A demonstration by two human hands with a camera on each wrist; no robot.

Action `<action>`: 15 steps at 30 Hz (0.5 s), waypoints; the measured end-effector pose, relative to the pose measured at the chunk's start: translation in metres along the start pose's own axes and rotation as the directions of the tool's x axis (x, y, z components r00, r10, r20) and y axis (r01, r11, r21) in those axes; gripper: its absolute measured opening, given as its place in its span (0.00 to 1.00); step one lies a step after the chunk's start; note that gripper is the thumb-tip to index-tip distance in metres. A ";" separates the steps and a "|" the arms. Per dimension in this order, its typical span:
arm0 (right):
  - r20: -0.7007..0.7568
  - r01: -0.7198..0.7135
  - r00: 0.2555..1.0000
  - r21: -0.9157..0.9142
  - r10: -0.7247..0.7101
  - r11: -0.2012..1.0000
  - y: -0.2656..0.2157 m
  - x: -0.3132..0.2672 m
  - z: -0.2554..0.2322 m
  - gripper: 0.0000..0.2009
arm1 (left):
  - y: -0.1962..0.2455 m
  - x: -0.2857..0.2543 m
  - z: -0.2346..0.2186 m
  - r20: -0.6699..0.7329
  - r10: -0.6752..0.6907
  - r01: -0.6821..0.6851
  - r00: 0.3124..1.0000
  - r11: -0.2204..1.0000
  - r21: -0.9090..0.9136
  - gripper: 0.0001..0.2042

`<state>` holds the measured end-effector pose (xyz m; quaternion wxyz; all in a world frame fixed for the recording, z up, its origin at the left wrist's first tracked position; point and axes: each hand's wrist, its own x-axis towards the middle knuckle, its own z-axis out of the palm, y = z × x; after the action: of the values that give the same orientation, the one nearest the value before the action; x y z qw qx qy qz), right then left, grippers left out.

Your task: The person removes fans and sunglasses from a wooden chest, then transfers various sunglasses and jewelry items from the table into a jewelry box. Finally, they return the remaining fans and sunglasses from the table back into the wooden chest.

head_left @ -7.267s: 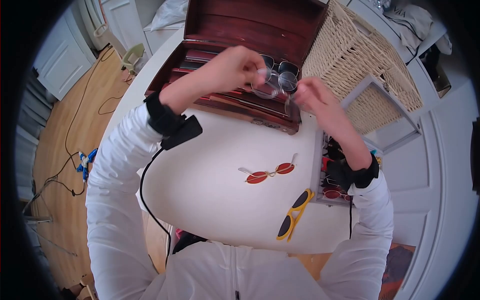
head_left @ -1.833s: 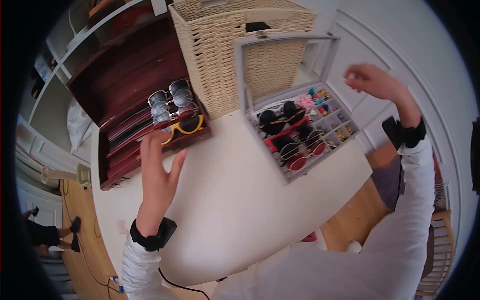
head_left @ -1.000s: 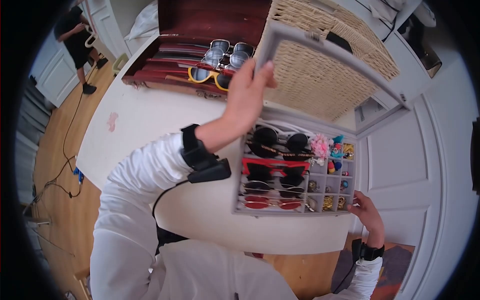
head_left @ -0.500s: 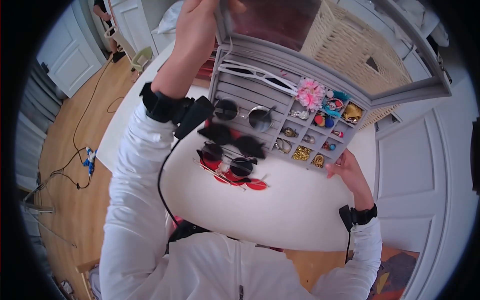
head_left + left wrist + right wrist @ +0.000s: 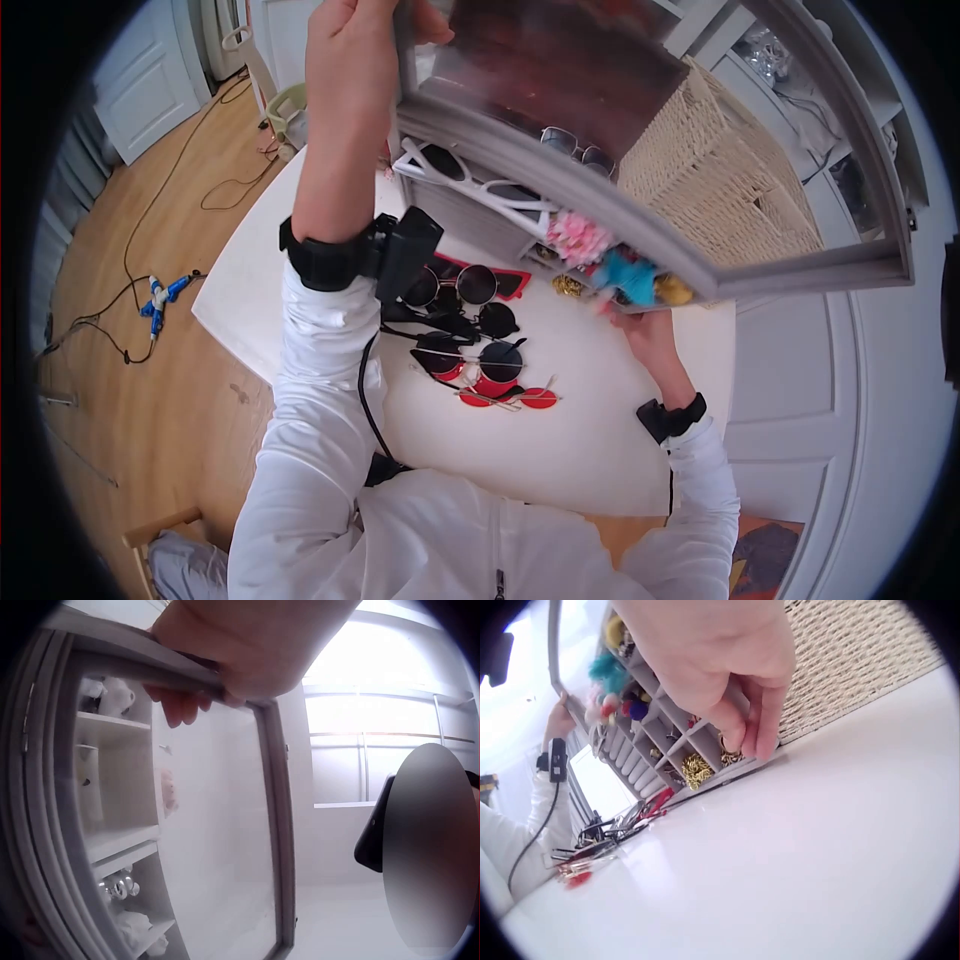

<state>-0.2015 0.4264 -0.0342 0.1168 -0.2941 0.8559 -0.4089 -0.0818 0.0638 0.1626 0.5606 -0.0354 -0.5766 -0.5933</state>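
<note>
My left hand [image 5: 350,90] grips the frame of the clear lid [image 5: 800,276] of a grey jewelry box [image 5: 465,215], fingers curled over the edge in the left wrist view. My right hand [image 5: 712,660] holds the box's lower corner beside the small compartments, where a gold chain [image 5: 697,771] sits. The box tilts steeply towards me. White sunglasses [image 5: 468,184], a pink flower [image 5: 578,238] and a teal ornament [image 5: 627,277] are still inside. On the table before it lie several sunglasses in a heap, among them black round ones [image 5: 498,320] and red oval ones [image 5: 538,398].
Behind the lid stand a woven basket [image 5: 735,190] and a dark red case [image 5: 560,75], with metal-framed sunglasses [image 5: 575,148] seen through the clear pane. The white table [image 5: 600,440] ends just before my body. Cables and a blue connector [image 5: 157,305] lie on the floor.
Yellow sunglasses went from the table into the red case. Both hands then took hold of the jewelry box and tipped it up. Most of its sunglasses slid out onto the table.
</note>
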 end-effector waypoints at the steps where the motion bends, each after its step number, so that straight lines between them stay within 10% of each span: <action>1: -0.117 0.239 0.960 -0.136 -0.255 0.961 0.002 0.002 0.006 0.19 | -0.001 0.001 -0.005 0.026 -0.041 0.041 0.999 0.999 0.011 0.22; 3: -0.184 0.444 0.844 -0.289 -0.504 0.848 0.003 0.004 0.011 0.18 | -0.006 0.003 -0.009 -0.002 -0.059 0.059 0.998 0.998 0.009 0.22; 5: -0.167 0.044 0.985 -0.040 -0.050 0.998 -0.008 0.010 0.017 0.18 | -0.005 0.004 -0.014 -0.025 -0.058 0.058 0.998 0.998 0.017 0.21; 15: -0.165 0.072 0.984 0.020 -0.068 0.997 -0.022 0.012 0.011 0.16 | 0.024 -0.006 -0.015 -0.107 0.076 -0.082 0.991 0.995 -0.063 0.22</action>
<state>-0.1970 0.4018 -0.0234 0.0353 -0.2877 0.8464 -0.4468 -0.0541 0.0637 0.1691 0.6115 -0.0459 -0.5246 -0.5906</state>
